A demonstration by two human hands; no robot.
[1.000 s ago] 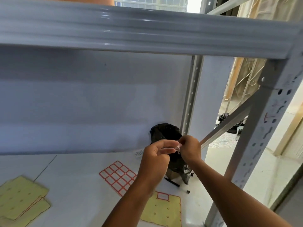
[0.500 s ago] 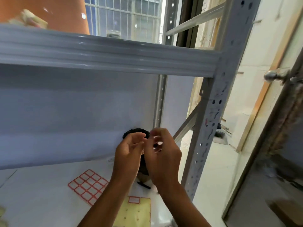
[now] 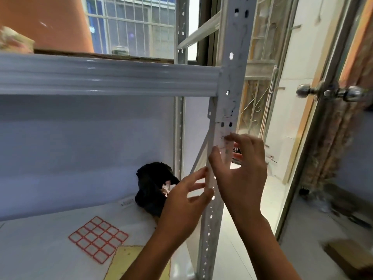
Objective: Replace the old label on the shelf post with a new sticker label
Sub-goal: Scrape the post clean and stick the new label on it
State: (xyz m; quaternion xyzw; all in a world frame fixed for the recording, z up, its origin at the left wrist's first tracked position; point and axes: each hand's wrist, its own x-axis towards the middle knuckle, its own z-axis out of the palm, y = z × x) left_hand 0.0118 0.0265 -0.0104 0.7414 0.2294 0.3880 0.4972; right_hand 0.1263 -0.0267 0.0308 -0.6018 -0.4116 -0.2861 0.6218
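The grey perforated shelf post (image 3: 232, 81) runs upright through the middle of the view. My right hand (image 3: 240, 176) is raised against it, thumb and forefinger pinching a small pale sticker label (image 3: 223, 147) that lies on the post's front face. My left hand (image 3: 185, 201) hovers just left of the post, lower down, fingers spread and holding nothing. A sheet of red-bordered sticker labels (image 3: 98, 241) lies on the white shelf board (image 3: 40, 249) below.
A black plastic bag (image 3: 151, 186) sits at the back of the shelf near the rear post. A yellow backing sheet (image 3: 129, 261) lies beside the label sheet. The grey shelf beam (image 3: 105, 75) crosses overhead. A door with a metal knob (image 3: 331, 92) stands at right.
Both hands have left the black bag and risen to the right. My right hand now presses the label to the front post, and my left hand has opened. The view swung right.
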